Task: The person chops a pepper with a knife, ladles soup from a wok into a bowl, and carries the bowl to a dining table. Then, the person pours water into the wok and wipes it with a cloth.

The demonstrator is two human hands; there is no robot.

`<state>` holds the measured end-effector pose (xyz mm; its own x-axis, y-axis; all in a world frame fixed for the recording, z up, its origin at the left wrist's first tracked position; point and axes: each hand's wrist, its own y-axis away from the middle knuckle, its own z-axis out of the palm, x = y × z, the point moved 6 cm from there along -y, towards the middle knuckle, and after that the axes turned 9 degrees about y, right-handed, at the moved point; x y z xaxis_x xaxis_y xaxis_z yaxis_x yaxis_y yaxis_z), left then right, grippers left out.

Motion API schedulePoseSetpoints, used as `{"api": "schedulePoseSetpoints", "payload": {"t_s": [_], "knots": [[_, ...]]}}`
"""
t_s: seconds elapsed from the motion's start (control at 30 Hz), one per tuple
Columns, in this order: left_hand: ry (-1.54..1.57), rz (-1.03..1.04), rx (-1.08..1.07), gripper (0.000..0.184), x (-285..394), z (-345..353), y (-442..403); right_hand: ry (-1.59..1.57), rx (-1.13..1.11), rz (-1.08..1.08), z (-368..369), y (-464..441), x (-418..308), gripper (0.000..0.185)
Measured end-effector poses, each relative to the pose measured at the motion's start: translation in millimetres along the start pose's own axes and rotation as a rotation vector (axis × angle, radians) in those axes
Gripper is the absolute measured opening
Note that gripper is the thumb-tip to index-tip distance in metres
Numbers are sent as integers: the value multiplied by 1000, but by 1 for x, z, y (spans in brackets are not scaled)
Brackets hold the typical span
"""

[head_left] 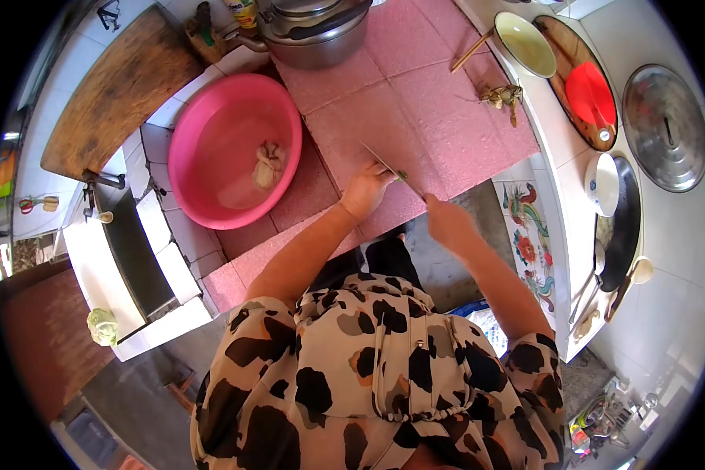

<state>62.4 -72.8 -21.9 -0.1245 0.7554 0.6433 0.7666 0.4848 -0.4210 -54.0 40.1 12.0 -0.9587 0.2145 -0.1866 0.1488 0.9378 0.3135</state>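
Metal knife at both hands

Knife metal; basin glossy plastic; lid shiny metal.

No readable text — anywhere

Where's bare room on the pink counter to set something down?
Free: pink tiles between kettle and knife, and rightward to the withered plant clump. Crowded: front, with left hand and right hand; right ledge, with yellowish bowl, wooden board, wok.
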Motion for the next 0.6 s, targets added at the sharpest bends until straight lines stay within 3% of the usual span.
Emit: {"api": "schedulePoseSetpoints", "payload": {"t_s": [0.27,0.37,0.47,0.6], "knots": [[53,62,-59,19,-4,-3,14,-32,68,9,-2,-20,4,24],[190,-177,12,13,-8,-4,17,-45,18,58,-16,0,4,24],[225,-222,158,9,-5,-15,19,-52,-8,43,-16,11,1,21],[174,-233,158,8,-6,-19,19,-99,-15,20,-8,16,1,20]]}}
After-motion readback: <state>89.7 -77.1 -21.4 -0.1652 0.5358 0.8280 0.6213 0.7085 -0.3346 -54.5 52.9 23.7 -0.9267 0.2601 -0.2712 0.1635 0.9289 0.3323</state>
